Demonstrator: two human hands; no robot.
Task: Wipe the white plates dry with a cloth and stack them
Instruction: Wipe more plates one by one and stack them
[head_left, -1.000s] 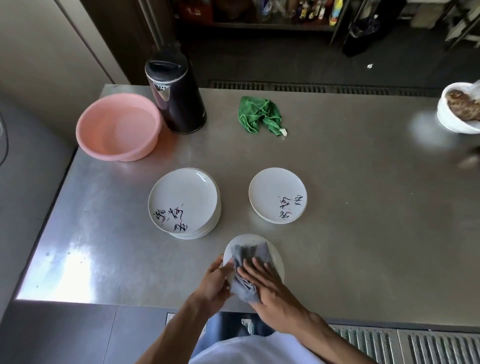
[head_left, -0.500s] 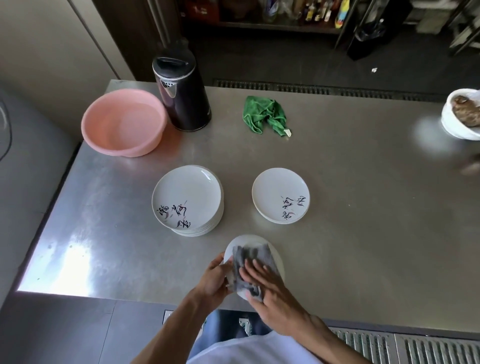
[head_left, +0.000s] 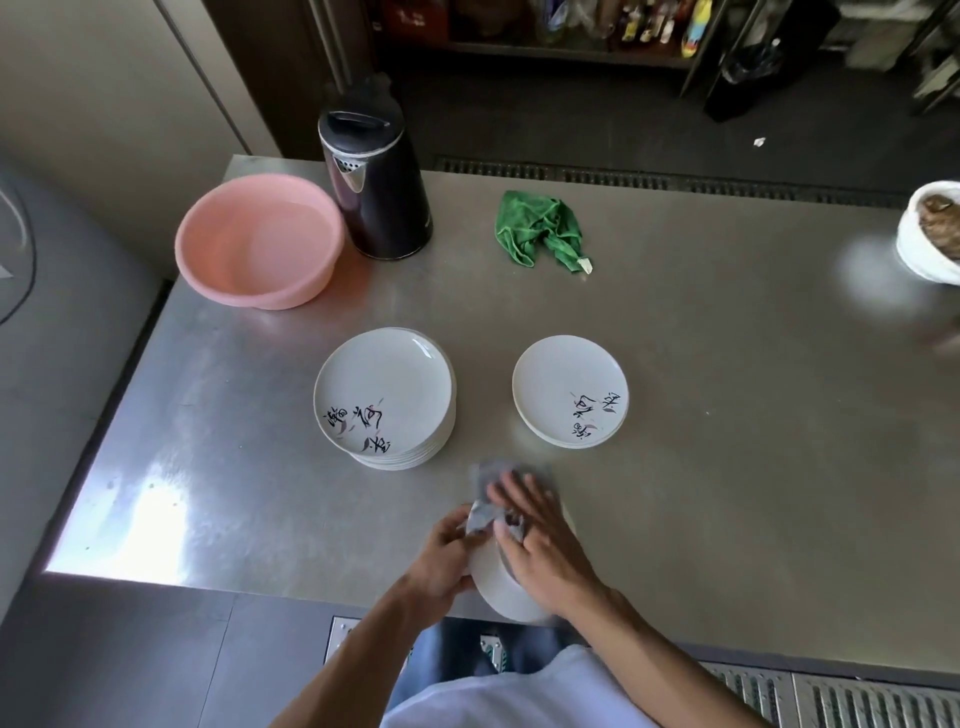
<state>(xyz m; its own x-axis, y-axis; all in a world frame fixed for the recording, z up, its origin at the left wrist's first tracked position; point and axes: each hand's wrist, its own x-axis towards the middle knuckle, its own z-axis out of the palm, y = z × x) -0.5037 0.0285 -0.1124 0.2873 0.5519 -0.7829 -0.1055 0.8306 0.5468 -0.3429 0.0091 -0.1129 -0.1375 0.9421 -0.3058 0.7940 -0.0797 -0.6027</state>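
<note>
Plate: the plate (head_left: 501, 597) is at the near edge of the table (head_left: 727, 467); stiff, glazed, breakable, probably slick while damp.
Left grip: your left hand (head_left: 444, 564) clasps the rim, the safest hold.
Right grip: your right hand (head_left: 545, 545), fingers flat, presses the grey cloth (head_left: 485, 514) on it.

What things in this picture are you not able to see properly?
Head view:
- The plate: its face is hidden under the right hand and the grey cloth.
- The bowl: cut off by the right edge; its brown contents are unclear.
- The bottles: too small, cut by the top edge.
</note>
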